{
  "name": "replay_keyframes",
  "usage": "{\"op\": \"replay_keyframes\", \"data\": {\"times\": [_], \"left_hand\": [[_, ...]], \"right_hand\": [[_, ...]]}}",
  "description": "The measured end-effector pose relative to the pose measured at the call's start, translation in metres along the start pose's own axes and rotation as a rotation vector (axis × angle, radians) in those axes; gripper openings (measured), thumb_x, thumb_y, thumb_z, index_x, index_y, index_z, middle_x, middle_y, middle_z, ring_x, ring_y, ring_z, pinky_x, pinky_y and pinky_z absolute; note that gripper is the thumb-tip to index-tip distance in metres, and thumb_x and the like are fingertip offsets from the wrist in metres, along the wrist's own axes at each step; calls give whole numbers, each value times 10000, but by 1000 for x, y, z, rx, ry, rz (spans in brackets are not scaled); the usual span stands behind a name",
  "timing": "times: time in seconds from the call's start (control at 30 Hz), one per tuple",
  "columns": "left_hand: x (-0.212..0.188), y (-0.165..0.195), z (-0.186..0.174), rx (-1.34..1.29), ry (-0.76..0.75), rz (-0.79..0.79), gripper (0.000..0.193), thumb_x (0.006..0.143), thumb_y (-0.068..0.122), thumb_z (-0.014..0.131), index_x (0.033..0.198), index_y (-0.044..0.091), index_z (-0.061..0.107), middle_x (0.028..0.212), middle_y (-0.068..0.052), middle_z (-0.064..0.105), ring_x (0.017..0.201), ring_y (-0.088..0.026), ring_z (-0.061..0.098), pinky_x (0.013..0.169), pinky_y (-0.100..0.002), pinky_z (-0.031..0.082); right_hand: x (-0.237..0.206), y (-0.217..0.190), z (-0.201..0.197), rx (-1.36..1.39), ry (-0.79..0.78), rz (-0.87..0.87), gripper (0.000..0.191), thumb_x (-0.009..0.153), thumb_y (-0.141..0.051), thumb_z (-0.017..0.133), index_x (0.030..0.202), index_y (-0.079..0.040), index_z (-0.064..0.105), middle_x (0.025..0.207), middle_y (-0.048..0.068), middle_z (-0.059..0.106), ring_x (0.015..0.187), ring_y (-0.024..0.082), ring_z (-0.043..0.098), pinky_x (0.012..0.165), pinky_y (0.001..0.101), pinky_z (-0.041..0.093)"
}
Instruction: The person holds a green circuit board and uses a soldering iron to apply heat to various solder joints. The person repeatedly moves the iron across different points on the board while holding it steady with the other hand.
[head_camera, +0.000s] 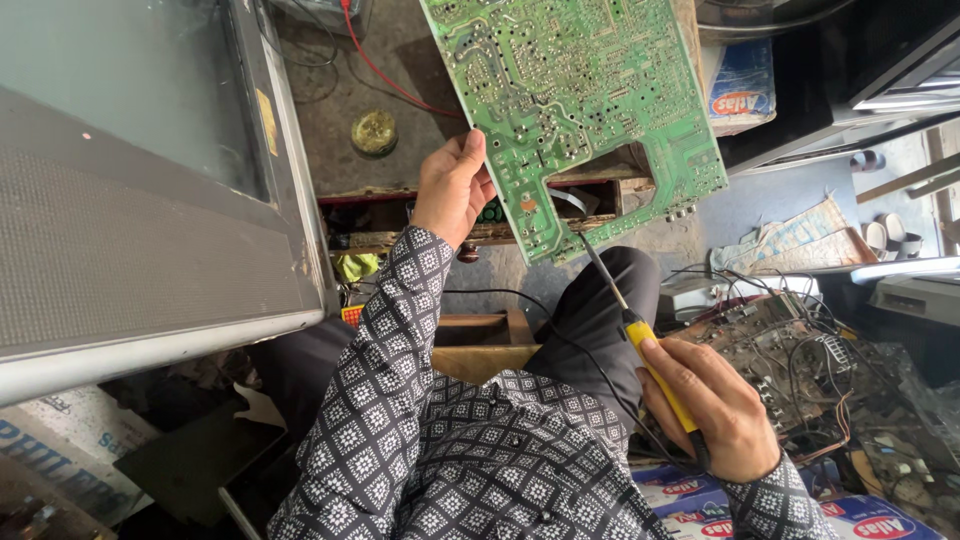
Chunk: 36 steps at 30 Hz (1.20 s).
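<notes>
At my nine o'clock sits a grey television; a round brass tin at eleven, tangled old circuit boards at four.

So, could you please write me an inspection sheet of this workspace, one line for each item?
Surface: worn grey workbench top, stained, with a small round brass-coloured tin on it.
Job's things: large green printed circuit board, solder side up; yellow-handled soldering iron, tip at the board's lower edge.
Clutter: dusty old circuit boards with loose wires at right; blue and white cardboard boxes below.
Grips: left hand holds the board's left edge; right hand holds the iron.
Cables: red wire across the bench; black cord over the lap.
Surroundings: grey television set at left.
</notes>
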<state>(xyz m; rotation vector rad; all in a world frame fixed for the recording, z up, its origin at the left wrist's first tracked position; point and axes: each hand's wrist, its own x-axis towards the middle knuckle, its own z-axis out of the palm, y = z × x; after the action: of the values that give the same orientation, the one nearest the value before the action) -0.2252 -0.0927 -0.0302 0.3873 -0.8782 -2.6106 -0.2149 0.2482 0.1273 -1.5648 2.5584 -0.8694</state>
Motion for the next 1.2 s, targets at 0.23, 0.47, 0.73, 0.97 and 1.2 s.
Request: {"op": "replay_keyframes", "data": {"times": [0.23, 0.47, 0.73, 0.97, 1.2], "left_hand": [[-1, 2, 1, 12, 6, -4, 284, 1042, 284, 595, 1144, 19, 597, 1056, -67, 711, 935, -154, 706, 848, -315, 601], [-1, 4, 3, 26, -8, 11, 309, 1060, 287, 597, 1168, -3, 594, 1091, -96, 705, 960, -178, 706, 876, -346, 596], [0, 4, 4, 8, -10, 9, 265, 1056, 274, 588, 1151, 26, 603, 1088, -67, 708, 957, -155, 705, 851, -321, 592], [1, 2, 2, 20, 24, -7, 227, 1058, 265, 599, 1131, 51, 613, 1036, -28, 702, 901, -124, 687, 799, -289, 571], [1, 1, 2, 10, 2, 8, 244, 1077, 263, 600, 1150, 31, 617, 1041, -42, 700, 895, -127, 678, 784, -282, 560]], "right_hand": [[-3, 1, -11, 1, 113, 130, 334, 864, -35, 713, 1195, 9, 700, 1128, 194, 734, 1029, 280, 751, 901, 361, 594], [44, 24, -18, 70, 169, 307, 287, 949, -133, 722, 1184, 30, 740, 951, 155, 763, 780, 172, 738, 715, 277, 562], [114, 20, -29, 184, 26, 300, 255, 964, -155, 728, 1172, -12, 760, 908, 122, 779, 757, 136, 720, 687, 261, 559], [127, 11, -51, 147, -20, 317, 273, 953, -156, 722, 1185, -16, 759, 873, 108, 777, 726, 126, 724, 662, 247, 560], [111, 8, -53, 225, 51, 350, 267, 977, -144, 707, 1193, 11, 736, 947, 115, 766, 791, 115, 736, 706, 234, 586]]}}
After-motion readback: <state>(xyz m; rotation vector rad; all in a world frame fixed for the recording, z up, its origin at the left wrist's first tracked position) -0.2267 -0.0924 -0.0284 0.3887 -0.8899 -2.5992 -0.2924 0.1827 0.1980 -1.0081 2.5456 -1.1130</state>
